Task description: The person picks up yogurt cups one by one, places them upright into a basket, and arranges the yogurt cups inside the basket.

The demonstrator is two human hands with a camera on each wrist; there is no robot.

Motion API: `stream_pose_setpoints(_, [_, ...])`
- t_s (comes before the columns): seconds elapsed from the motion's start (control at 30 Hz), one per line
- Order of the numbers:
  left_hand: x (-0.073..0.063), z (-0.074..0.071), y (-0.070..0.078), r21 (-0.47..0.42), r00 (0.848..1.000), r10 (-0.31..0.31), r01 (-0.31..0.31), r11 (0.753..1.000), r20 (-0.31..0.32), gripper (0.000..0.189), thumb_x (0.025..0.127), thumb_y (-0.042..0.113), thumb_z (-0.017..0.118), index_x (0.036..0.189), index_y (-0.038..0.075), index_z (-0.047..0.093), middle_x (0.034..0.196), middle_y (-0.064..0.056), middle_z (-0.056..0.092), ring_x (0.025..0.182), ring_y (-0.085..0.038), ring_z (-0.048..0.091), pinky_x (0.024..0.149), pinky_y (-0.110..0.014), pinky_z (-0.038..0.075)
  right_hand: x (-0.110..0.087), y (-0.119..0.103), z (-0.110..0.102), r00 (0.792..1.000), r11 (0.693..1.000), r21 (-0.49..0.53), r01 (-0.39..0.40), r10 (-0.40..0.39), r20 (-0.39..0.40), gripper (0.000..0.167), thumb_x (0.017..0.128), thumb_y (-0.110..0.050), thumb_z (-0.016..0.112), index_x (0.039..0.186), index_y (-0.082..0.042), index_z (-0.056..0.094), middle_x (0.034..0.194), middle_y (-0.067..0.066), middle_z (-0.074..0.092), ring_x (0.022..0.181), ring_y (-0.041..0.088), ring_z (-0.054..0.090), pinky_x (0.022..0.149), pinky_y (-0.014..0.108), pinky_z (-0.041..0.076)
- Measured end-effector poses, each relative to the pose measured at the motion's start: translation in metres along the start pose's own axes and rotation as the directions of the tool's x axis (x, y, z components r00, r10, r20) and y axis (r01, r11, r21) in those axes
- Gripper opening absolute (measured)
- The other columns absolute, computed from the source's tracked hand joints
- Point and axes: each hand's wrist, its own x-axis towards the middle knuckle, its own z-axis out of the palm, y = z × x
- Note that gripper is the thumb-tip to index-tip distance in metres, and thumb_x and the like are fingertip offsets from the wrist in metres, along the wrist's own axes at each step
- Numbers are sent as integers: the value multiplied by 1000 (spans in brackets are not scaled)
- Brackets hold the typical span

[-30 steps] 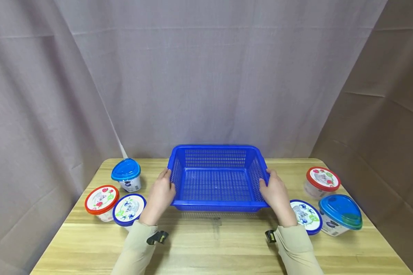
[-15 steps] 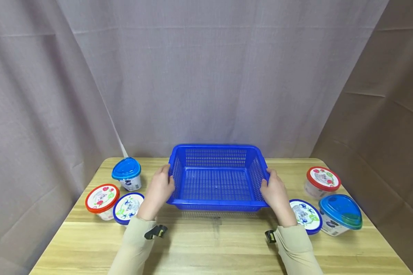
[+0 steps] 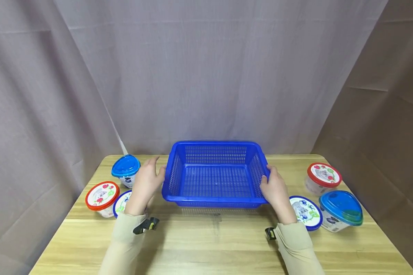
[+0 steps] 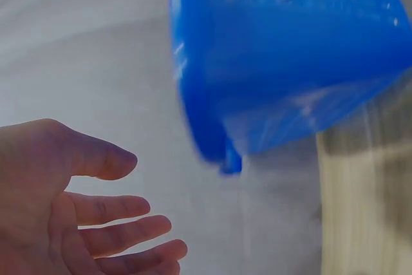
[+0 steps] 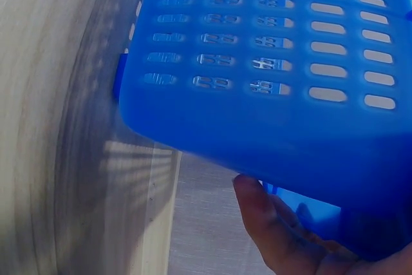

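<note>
The table (image 3: 206,248) fills the lower half of the head view, and the basket (image 3: 215,199) sits over its middle, just below the frame's centre. I cannot tell whether its base bears fully on the wood. If it does not, holding it by one end could let the left end dip or the whole thing twist, since only one hand steadies it. A careless pull could also swing it askew.

At lower right, a sleeve (image 3: 296,238) lies close by the white tub (image 3: 305,212), so a backward elbow move might knock that into the larger blue tub (image 3: 341,208). At centre left, a smaller blue tub (image 3: 126,166) could be bumped by a sideways sweep.

The right hand (image 3: 275,193), right of centre, grips the basket's right end, thumb on the rim. The left hand (image 3: 145,187), left of centre, holds nothing: thumb and fingers are well parted, just beside the basket's left end but not touching it.
</note>
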Motion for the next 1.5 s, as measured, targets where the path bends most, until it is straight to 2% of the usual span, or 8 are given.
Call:
stream_pose_setpoints(0.17, [0,-14,-9,6,1000,-3,3,1000,-22,51,100,23,55,139,-10,51,134,-33,55,123,-49,54,101,-61,45,-3,3,-4,1000,1000,-8,3,-3,-5,50,101,-7,43,146,12,35,137,43,45,124,58,46,104,65,38])
stream_pose_setpoints(0.5, [-2,-37,-27,-11,999,-40,39,999,-21,54,102,25,54,143,-9,47,138,-35,51,129,-49,48,106,-61,40,-3,5,-6,1000,1000,-19,3,-4,-14,50,101,-8,43,147,11,35,139,42,44,126,57,45,104,66,37])
stream_pose_setpoints(0.9, [-18,-72,-55,-22,992,-122,121,992,-24,64,99,25,63,146,-11,40,144,-36,44,131,-54,42,107,-66,35,3,-1,-2,999,998,-24,51,-51,-13,49,101,-7,42,145,12,37,137,42,46,124,57,47,104,65,38])
stream_pose_setpoints(1.13, [-15,-75,-63,-43,988,-153,152,987,-18,68,98,30,64,149,-8,38,149,-33,41,133,-54,41,106,-68,36,4,-1,-4,998,998,-30,56,-57,-30,48,101,-6,42,145,12,37,135,43,47,122,58,48,102,66,40])
stream_pose_setpoints(1.5, [0,-70,-77,-14,976,-211,212,977,51,74,98,31,64,151,-9,32,150,-35,35,135,-55,36,106,-69,34,0,-1,1,1000,999,-16,28,-28,-5,49,102,-7,42,147,10,35,138,42,45,125,57,47,104,65,39])
